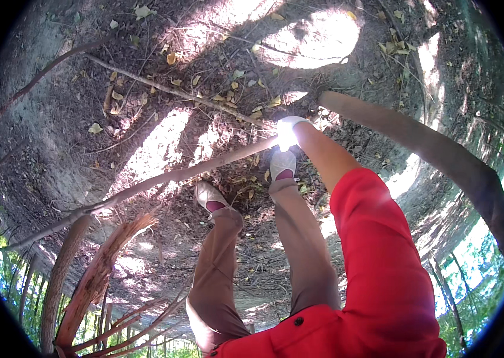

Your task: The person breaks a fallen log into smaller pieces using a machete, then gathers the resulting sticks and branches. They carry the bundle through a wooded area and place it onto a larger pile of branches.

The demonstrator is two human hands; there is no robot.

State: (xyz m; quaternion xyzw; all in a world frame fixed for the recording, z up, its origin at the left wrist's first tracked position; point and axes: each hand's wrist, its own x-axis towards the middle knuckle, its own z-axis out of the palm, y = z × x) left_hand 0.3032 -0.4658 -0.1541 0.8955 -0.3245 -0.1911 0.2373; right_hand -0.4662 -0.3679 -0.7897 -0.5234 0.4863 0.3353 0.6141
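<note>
My right hand (289,131), in a white glove, reaches out past my feet at the end of a red-sleeved arm. It is closed on the end of a long, thin, bare branch (186,173). Bright sun glare washes out the glove, so single fingers do not show. From the hand, the branch runs down and to the left, crossing in front of a broken trunk's top. My left hand is not in view.
A thick curved trunk (419,143) lies to the right. At lower left stand a splintered, reddish broken trunk (94,286) and a brown stem (61,280). A thinner stick (168,89) lies on leaf-strewn soil beyond my shoes (209,196).
</note>
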